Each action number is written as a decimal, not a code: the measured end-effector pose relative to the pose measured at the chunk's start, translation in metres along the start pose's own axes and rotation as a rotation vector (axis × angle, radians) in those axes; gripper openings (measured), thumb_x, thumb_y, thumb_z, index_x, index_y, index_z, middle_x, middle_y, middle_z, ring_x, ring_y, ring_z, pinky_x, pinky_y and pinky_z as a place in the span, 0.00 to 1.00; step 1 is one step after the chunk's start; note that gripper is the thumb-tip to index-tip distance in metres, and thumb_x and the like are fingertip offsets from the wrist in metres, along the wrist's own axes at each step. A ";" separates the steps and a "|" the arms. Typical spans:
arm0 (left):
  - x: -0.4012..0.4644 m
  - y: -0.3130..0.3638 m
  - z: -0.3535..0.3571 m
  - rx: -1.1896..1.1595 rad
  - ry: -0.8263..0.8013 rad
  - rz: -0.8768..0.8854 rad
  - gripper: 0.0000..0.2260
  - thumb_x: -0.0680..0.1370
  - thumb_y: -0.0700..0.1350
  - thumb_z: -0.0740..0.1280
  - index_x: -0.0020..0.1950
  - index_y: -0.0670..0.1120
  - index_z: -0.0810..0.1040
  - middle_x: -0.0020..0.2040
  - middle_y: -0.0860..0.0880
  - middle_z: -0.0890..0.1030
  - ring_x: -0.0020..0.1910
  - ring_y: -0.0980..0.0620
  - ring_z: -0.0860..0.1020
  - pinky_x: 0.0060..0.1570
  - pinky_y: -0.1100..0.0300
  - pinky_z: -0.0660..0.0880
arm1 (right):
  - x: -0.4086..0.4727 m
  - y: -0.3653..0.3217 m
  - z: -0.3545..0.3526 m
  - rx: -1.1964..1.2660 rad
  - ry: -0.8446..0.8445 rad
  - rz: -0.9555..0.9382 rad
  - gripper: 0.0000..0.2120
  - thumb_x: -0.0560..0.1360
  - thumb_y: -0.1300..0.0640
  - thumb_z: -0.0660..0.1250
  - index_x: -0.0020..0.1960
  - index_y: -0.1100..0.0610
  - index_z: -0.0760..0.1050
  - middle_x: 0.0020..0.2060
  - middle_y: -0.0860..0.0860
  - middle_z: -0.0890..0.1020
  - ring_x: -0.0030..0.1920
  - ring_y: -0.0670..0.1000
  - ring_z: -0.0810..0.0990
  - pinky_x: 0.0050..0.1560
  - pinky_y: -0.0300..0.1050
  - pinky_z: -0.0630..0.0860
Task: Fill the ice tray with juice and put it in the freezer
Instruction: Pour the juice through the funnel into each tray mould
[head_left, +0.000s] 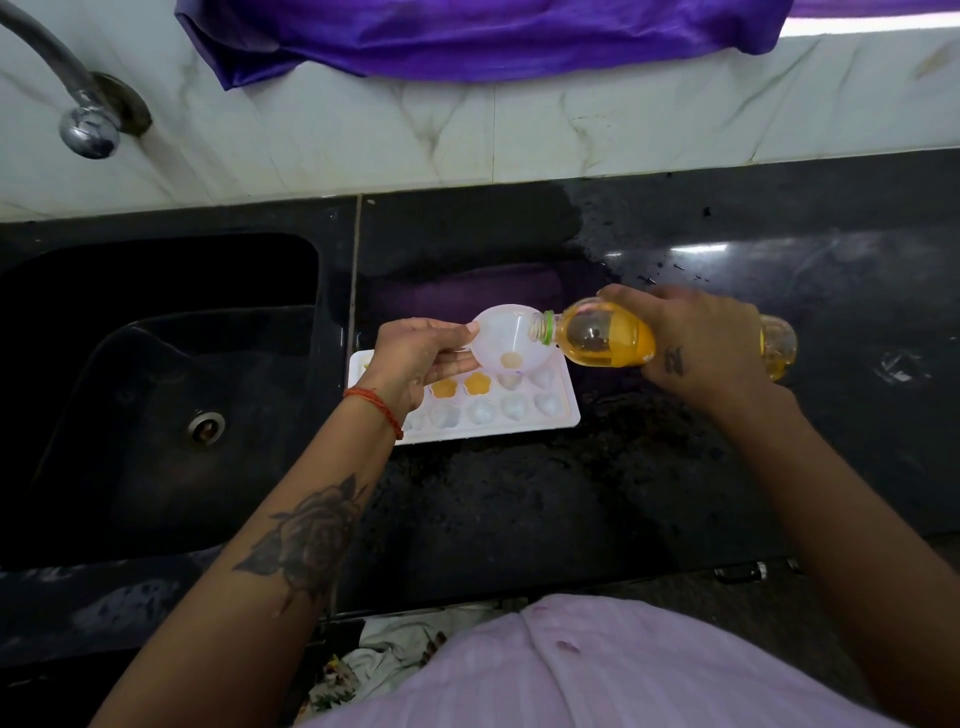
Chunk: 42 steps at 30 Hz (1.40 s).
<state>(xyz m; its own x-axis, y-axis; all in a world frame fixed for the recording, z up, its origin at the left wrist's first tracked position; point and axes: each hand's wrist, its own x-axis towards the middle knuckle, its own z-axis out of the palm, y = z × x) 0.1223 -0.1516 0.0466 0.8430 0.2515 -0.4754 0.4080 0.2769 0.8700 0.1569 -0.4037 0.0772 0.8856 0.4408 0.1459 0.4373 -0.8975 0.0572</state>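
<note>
We see soft daylight glaring off the glossy black stone table (727, 249); wide-angle edges bend, details slightly blurred.

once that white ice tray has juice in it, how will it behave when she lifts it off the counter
The ice tray looks like thin plastic, so it may flex when lifted by one end. Its cells are shallow and open, two already holding juice, so a slight tilt would probably spill. The counter looks wet, so the tray may slide if pushed.
</note>
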 end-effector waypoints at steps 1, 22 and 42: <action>0.000 0.000 0.000 0.002 -0.001 0.000 0.05 0.70 0.35 0.74 0.42 0.37 0.80 0.32 0.44 0.84 0.33 0.48 0.85 0.31 0.63 0.79 | 0.000 0.000 0.000 0.001 -0.002 0.001 0.34 0.68 0.55 0.71 0.70 0.42 0.62 0.55 0.55 0.79 0.52 0.61 0.79 0.45 0.50 0.71; 0.001 0.000 0.000 0.009 0.013 -0.020 0.05 0.70 0.36 0.74 0.42 0.37 0.80 0.30 0.45 0.84 0.31 0.50 0.84 0.28 0.65 0.78 | 0.000 -0.001 0.000 -0.017 -0.016 -0.008 0.33 0.69 0.55 0.71 0.71 0.43 0.62 0.56 0.55 0.79 0.52 0.60 0.79 0.46 0.51 0.72; 0.004 0.007 0.015 -0.003 -0.012 -0.019 0.08 0.70 0.36 0.74 0.46 0.35 0.80 0.36 0.42 0.84 0.30 0.50 0.84 0.28 0.65 0.78 | -0.006 0.008 -0.008 0.102 0.012 0.075 0.35 0.67 0.51 0.74 0.70 0.41 0.63 0.53 0.54 0.80 0.52 0.61 0.78 0.47 0.52 0.72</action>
<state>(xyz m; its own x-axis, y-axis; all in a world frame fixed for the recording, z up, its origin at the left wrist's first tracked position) 0.1337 -0.1623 0.0533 0.8393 0.2350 -0.4903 0.4228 0.2846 0.8603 0.1538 -0.4141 0.0843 0.9146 0.3721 0.1580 0.3845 -0.9215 -0.0554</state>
